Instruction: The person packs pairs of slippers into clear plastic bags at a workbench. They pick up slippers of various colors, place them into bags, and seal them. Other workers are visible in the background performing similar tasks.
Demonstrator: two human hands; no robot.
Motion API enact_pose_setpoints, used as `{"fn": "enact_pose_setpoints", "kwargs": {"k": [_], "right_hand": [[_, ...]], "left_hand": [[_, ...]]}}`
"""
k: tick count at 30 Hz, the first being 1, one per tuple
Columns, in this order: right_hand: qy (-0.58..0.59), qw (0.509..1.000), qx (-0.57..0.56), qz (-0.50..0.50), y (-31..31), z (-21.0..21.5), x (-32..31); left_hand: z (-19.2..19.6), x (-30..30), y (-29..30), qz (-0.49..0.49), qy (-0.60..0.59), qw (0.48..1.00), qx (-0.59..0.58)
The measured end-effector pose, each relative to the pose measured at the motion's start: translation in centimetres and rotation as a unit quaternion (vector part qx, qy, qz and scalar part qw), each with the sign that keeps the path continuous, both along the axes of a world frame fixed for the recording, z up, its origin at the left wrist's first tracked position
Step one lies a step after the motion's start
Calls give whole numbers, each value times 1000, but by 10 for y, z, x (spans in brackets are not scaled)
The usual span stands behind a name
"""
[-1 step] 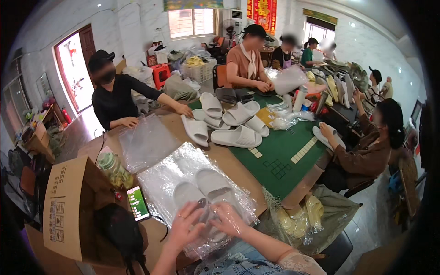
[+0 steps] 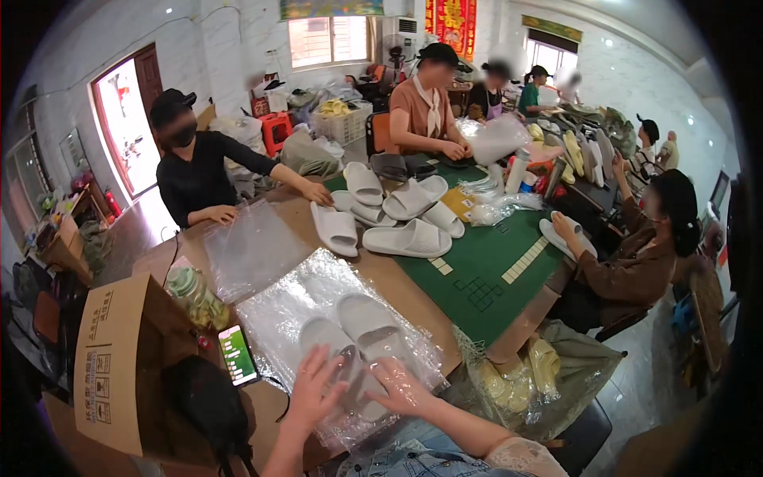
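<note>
In front of me a pair of pale grey slippers, the left slipper (image 2: 319, 334) and the right slipper (image 2: 369, 319), lies side by side with a clear film over at least their near part. Beneath them is a stack of shiny clear plastic bags (image 2: 274, 300). My left hand (image 2: 318, 388) is open, fingers spread, beside the near part of the left slipper. Over the near end of the right slipper, my right hand (image 2: 402, 387) is open with its fingers stretched out. Whether either palm presses on the film I cannot tell.
An open cardboard box (image 2: 111, 362), a black bag (image 2: 205, 409), a phone (image 2: 238, 355) and a lidded jar (image 2: 196, 296) are at left. Loose grey slippers (image 2: 409, 238) lie ahead on a green mat (image 2: 469, 298). A co-worker's hand (image 2: 316, 193) touches one. Bagged yellow slippers (image 2: 520, 378) sit at right.
My right hand's fingers have opened out and spread from a more bent shape. My left hand has shifted slightly. The slippers stay on the bags.
</note>
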State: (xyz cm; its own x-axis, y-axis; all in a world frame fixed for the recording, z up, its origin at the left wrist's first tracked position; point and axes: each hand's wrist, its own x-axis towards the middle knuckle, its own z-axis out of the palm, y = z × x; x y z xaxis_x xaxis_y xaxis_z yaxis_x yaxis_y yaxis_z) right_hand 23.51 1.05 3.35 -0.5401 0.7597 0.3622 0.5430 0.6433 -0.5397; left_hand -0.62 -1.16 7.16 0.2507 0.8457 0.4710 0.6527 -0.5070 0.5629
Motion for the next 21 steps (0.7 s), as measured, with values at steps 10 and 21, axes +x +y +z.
{"fn": "enact_pose_setpoints", "kwargs": {"k": [10,21], "right_hand": [[196,862,-422,201,-18,103,74],[-128,975,-96,-151,48,7,-38]], "left_hand": [[-76,-24,25,114,-18,993,-36],[-80,-24,28,98,-32,994,-40]]}}
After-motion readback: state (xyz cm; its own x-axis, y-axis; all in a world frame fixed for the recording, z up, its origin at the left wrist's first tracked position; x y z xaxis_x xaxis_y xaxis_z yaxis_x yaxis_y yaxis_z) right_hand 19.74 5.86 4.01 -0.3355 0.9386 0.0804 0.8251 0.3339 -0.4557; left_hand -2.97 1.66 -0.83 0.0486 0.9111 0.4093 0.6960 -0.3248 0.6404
